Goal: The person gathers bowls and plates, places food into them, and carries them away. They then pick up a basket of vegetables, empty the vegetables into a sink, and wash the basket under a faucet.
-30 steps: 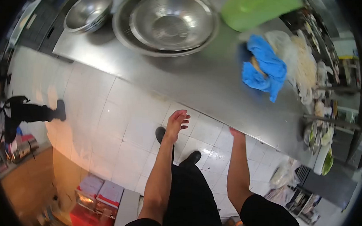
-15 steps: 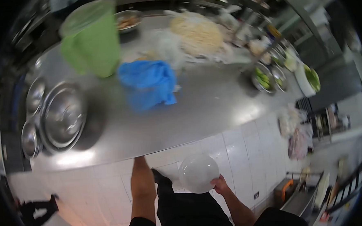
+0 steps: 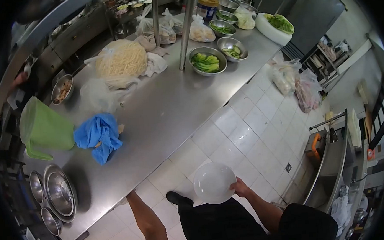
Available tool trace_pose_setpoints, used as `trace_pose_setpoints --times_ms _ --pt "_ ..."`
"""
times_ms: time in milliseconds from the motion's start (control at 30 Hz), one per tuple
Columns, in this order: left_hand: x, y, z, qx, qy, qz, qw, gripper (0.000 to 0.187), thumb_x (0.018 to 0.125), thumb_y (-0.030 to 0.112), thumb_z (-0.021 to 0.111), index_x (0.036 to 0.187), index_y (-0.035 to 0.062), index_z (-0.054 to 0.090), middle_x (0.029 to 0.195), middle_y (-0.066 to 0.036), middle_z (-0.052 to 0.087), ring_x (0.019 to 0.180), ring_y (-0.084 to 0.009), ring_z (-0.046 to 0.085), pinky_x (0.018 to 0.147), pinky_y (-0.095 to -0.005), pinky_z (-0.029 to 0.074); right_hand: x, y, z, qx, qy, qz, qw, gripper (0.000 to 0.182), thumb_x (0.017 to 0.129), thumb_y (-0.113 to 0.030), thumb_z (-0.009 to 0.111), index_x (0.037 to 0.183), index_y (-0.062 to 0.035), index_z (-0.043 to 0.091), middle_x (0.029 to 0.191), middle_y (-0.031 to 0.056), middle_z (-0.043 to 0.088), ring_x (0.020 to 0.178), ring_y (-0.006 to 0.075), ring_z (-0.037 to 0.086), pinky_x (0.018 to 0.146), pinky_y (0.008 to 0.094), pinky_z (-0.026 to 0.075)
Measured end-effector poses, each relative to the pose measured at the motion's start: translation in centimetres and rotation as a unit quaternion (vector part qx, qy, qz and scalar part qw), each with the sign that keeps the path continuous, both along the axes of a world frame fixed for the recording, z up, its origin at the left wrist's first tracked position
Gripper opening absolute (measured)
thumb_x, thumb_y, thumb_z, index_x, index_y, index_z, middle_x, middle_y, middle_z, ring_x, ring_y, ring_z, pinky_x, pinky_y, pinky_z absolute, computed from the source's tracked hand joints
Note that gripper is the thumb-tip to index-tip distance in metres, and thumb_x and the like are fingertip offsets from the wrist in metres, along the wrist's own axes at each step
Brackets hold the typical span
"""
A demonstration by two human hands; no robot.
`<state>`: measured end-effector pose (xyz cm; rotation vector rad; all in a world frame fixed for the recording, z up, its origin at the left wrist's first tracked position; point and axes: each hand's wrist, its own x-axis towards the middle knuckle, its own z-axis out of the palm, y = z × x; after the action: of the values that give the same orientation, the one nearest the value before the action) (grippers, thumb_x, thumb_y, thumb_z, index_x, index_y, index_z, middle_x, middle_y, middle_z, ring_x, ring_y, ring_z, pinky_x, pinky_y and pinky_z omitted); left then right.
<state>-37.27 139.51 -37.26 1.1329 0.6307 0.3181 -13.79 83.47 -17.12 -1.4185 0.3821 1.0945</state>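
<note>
A white round plate (image 3: pixel 215 183) is held by its right rim in my right hand (image 3: pixel 240 188), above the tiled floor. My left forearm reaches to the front edge of the steel table (image 3: pixel 157 122); the fingers of that hand are hidden under or behind the edge. On the table beyond it lie a crumpled blue cloth (image 3: pixel 98 137) and, to its left, a green jug (image 3: pixel 49 125). Stacked metal bowls (image 3: pixel 60 192) stand at the table's left end.
Noodles in plastic (image 3: pixel 121 60), bowls of greens (image 3: pixel 207 61) and a white tub of leaves (image 3: pixel 276 28) stand farther back. A steel post (image 3: pixel 187 31) rises from the table. Bags (image 3: pixel 307 90) lie on the floor; a sink (image 3: pixel 329 169) is at right.
The view has swung to the right, so the table now runs diagonally and more of its right end shows. The plate is still in my right hand.
</note>
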Motion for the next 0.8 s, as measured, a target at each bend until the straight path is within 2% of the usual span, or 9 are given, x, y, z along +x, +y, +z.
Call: trace_pose_setpoints --times_ms 233,300,367,433,567,667,733,767,800 --pt "0.8 -1.2 2.5 -0.035 0.016 0.021 0.999 0.036 0.088 0.018 0.055 0.122 0.0078 0.047 0.116 -0.007 0.054 0.107 -0.0209 0.051 0.087 -0.0336 0.046 0.9 0.0 0.0 0.025 0.006 -0.042 0.999 0.067 0.061 0.008 0.045 0.126 -0.0057 0.043 0.106 0.0109 0.055 0.097 0.0275 0.056 0.076 0.0389 0.051" --pt "0.7 -0.8 2.2 -0.046 0.020 0.040 0.998 0.036 0.088 0.018 0.055 0.122 0.0078 0.047 0.116 -0.007 0.054 0.107 -0.0210 0.051 0.087 -0.0338 0.046 0.9 0.4 0.4 0.021 0.006 -0.045 0.999 0.067 0.061 0.008 0.045 0.126 -0.0050 0.043 0.105 0.0111 0.055 0.097 0.0274 0.056 0.077 0.0391 0.051" --pt "0.6 -1.1 1.4 -0.060 0.027 0.063 0.996 0.036 0.088 0.018 0.055 0.122 0.0078 0.047 0.116 -0.007 0.054 0.107 -0.0210 0.051 0.087 -0.0339 0.046 0.8 0.9 0.3 0.025 0.029 -0.050 0.998 0.066 0.059 0.012 0.046 0.123 -0.0030 0.044 0.109 0.0121 0.054 0.104 0.0294 0.054 0.085 0.0421 0.049" --pt "0.3 -1.4 -0.6 -0.075 0.026 0.085 0.993 0.036 0.088 0.018 0.055 0.122 0.0078 0.047 0.117 -0.007 0.054 0.107 -0.0210 0.052 0.086 -0.0340 0.046 1.1 2.4 -0.8 0.023 0.022 -0.026 0.999 0.065 0.059 0.011 0.048 0.122 -0.0032 0.046 0.108 0.0114 0.056 0.102 0.0286 0.055 0.084 0.0416 0.049" --pt "-1.1 -1.8 -6.0 -0.110 0.029 0.120 0.986 0.036 0.088 0.018 0.055 0.122 0.0079 0.047 0.117 -0.007 0.054 0.107 -0.0211 0.052 0.086 -0.0343 0.047 -0.1 10.1 -3.4 0.119 -0.020 -0.003 0.993 0.058 0.063 0.008 0.052 0.120 -0.0037 0.050 0.102 0.0084 0.059 0.096 0.0226 0.057 0.081 0.0370 0.048" --pt "-2.6 -1.7 -7.2 -0.131 0.030 0.139 0.981 0.037 0.088 0.018 0.055 0.122 0.0079 0.047 0.117 -0.007 0.054 0.107 -0.0211 0.052 0.086 -0.0345 0.047 -0.1 18.8 -3.4 0.139 -0.062 0.043 0.987 0.052 0.066 0.005 0.054 0.118 -0.0043 0.051 0.100 0.0076 0.058 0.091 0.0198 0.057 0.076 0.0330 0.046" --pt "-2.8 -0.8 -8.0 -0.144 0.030 0.147 0.978 0.037 0.088 0.018 0.055 0.122 0.0079 0.047 0.117 -0.007 0.054 0.107 -0.0212 0.052 0.086 -0.0346 0.047 -0.5 24.1 -3.7 0.178 -0.064 0.081 0.979 0.053 0.069 0.004 0.050 0.121 -0.0016 0.046 0.103 0.0068 0.056 0.096 0.0174 0.052 0.081 0.0305 0.043" --pt "-2.8 -0.9 -8.4 -0.150 0.030 0.150 0.977 0.037 0.088 0.017 0.055 0.122 0.0079 0.047 0.117 -0.007 0.054 0.107 -0.0212 0.052 0.086 -0.0347 0.047 -0.7 26.7 -3.0 0.181 -0.065 0.084 0.978 0.053 0.069 0.004 0.050 0.121 -0.0016 0.046 0.103 0.0068 0.056 0.096 0.0174 0.052 0.081 0.0305 0.043" --pt "-3.1 -1.2 -8.2 -0.155 0.028 0.154 0.975 0.037 0.088 0.017 0.055 0.122 0.0079 0.046 0.117 -0.007 0.054 0.107 -0.0212 0.052 0.086 -0.0348 0.047 -1.0 29.2 -1.8 0.096 -0.106 0.107 0.984 0.047 0.071 0.000 0.053 0.117 -0.0029 0.049 0.101 0.0064 0.057 0.094 0.0176 0.053 0.079 0.0305 0.044"
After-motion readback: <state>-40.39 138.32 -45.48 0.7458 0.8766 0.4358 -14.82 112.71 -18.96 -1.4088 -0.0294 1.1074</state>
